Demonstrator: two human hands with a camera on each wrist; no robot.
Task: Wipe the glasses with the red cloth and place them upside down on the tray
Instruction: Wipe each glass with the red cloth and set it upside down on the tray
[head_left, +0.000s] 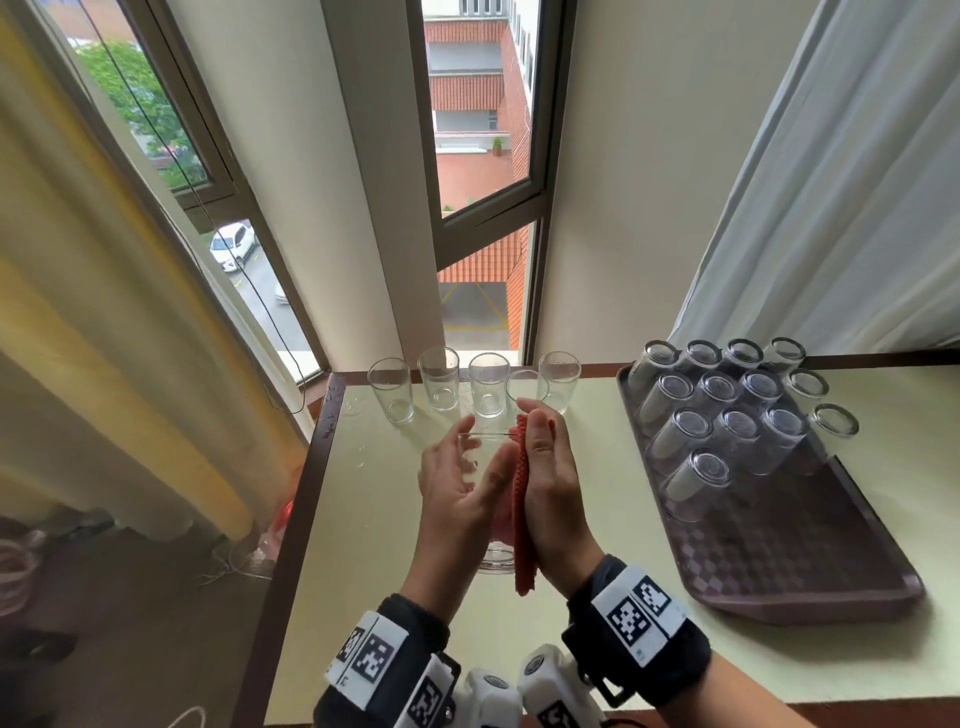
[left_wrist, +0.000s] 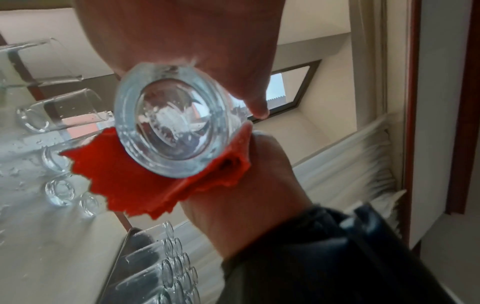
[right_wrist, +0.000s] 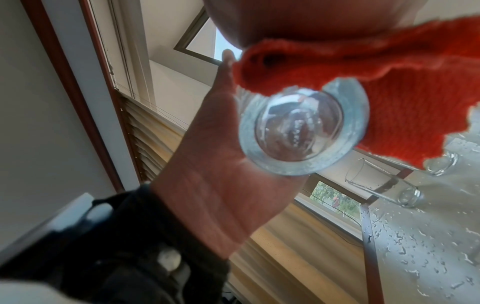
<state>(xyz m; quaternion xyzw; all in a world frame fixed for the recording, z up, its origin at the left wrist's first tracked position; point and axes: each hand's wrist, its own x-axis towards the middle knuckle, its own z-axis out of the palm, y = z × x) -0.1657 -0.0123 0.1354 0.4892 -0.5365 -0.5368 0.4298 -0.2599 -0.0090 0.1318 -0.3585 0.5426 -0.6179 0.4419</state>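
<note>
A clear glass (head_left: 496, 561) is held upright above the table between both hands. My left hand (head_left: 457, 499) cups its left side, thumb curled round the wall. My right hand (head_left: 556, 493) lies flat with straight fingers and presses the red cloth (head_left: 522, 499) against the glass's right side. The left wrist view shows the thick glass base (left_wrist: 168, 127) with the cloth (left_wrist: 124, 174) wrapped under it. The brown tray (head_left: 779, 561) at the right carries several upside-down glasses (head_left: 737, 415). Several upright glasses (head_left: 488, 384) stand in a row at the table's far edge.
The pale table (head_left: 363, 519) carries water drops near its left edge. Behind it are a wall and windows, with a yellow curtain (head_left: 104, 364) at the left and a white one (head_left: 831, 208) at the right. The tray's near half is bare.
</note>
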